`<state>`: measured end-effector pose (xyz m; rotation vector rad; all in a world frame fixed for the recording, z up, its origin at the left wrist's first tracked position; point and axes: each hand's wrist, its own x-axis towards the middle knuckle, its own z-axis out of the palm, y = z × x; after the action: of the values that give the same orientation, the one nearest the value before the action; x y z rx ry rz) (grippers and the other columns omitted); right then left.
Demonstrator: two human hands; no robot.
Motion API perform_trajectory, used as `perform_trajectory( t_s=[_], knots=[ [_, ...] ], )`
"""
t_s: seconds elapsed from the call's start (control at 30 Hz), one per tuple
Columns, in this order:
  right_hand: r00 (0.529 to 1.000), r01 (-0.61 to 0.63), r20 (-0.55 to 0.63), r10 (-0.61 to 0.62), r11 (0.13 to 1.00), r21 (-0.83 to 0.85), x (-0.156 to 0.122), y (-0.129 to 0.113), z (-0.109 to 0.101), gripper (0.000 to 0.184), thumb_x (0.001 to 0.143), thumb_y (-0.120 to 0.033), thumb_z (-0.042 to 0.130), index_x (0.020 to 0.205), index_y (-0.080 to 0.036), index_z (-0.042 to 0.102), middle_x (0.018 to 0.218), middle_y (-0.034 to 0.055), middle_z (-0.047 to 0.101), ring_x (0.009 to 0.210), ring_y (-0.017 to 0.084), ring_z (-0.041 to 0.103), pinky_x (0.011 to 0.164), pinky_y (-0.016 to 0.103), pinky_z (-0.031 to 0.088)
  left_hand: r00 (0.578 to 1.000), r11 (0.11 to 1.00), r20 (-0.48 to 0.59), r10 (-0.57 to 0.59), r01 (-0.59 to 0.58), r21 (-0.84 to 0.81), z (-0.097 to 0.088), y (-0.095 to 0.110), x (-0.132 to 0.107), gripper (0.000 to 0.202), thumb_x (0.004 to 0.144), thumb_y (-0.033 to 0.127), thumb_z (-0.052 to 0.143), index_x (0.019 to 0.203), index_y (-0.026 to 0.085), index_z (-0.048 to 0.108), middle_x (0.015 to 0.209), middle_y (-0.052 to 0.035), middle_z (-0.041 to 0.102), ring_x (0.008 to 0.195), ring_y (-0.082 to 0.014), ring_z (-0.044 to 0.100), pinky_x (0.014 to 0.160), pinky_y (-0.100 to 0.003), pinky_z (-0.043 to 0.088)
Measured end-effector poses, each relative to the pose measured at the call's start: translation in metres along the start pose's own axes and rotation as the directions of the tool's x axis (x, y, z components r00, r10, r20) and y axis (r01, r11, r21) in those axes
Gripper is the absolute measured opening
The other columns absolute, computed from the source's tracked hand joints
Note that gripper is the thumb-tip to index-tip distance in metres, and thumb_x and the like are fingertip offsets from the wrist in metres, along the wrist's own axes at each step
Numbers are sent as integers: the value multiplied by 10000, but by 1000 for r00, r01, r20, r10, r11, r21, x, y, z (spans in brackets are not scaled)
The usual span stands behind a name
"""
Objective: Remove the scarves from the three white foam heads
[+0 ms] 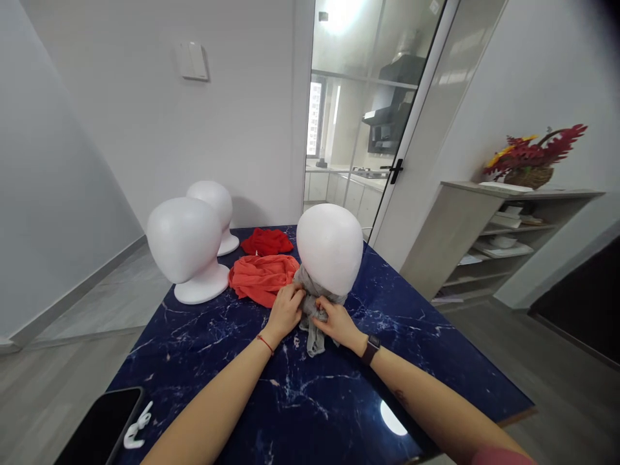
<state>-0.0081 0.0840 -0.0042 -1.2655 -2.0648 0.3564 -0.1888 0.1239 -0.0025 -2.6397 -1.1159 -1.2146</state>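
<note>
A white foam mannequin head (329, 245) stands in the middle of the dark blue marble table (339, 394). A grey scarf (314, 316) is wrapped round its neck, with the ends hanging down in front. My left hand (285, 311) pinches the scarf on the left side of the knot. My right hand (338, 323) grips the scarf on the right side. Both hands are closed on the cloth. An orange scarf (261, 276) lies bunched just left of the head, and a red scarf (266, 241) lies behind it.
Two more white mannequin heads (186, 248) (213, 203) stand at the table's left rear. A black phone (99, 429) and white earbuds (137, 429) lie at the near left corner. A glass door (368, 123) is behind, and a shelf with a flower basket (530, 165) at right.
</note>
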Motion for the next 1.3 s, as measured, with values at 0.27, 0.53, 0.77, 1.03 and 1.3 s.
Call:
perform_trajectory(
  t_s=[0.27, 0.53, 0.77, 1.03, 1.3],
  knots=[
    [998, 51, -19, -52, 996, -74, -3, -8, -3, 463, 911, -444, 475, 1289, -176, 468, 680, 4, 617, 548, 130, 574, 551, 209, 379, 990, 994, 138, -17, 32, -107, -5, 2, -2, 407, 683, 71, 544, 1078, 163, 576, 1151, -121, 534, 1084, -254, 502, 953, -420, 446],
    [995, 79, -36, -89, 972, -221, -1, -10, -4, 181, 823, -268, 583, 989, -197, 565, 773, -4, 662, 618, 129, 605, 570, 202, 344, 995, 994, 29, -95, 96, -43, -1, 1, 0, 326, 692, 4, 474, 913, 191, 624, 1045, -86, 587, 997, -228, 548, 880, -395, 479],
    [967, 181, -92, -237, 896, -405, 1, -10, -17, 61, 792, -176, 567, 733, -187, 572, 712, 0, 617, 633, 126, 541, 616, 231, 355, 953, 961, -126, -275, 276, -10, -1, -4, 2, 285, 712, 26, 489, 905, 166, 646, 1028, -100, 566, 981, -238, 544, 873, -401, 483],
    [872, 463, 139, -469, 701, -542, 4, -24, -29, 93, 827, -141, 573, 916, -159, 596, 1255, 116, 542, 1198, 231, 447, 985, 370, 374, 979, 998, 194, 67, -68, -1, -7, 9, 1, 437, 715, 100, 544, 1148, 151, 569, 1187, -134, 524, 1131, -279, 458, 989, -443, 392],
    [915, 399, 224, -334, 675, -621, 3, -34, -31, 201, 924, -170, 458, 1114, -171, 522, 1125, 90, 567, 950, 206, 504, 823, 346, 373, 978, 996, 200, 59, -44, -77, -7, 7, 4, 216, 774, 191, 533, 975, 178, 613, 1006, -85, 594, 1005, -247, 510, 902, -412, 424]
  ],
)
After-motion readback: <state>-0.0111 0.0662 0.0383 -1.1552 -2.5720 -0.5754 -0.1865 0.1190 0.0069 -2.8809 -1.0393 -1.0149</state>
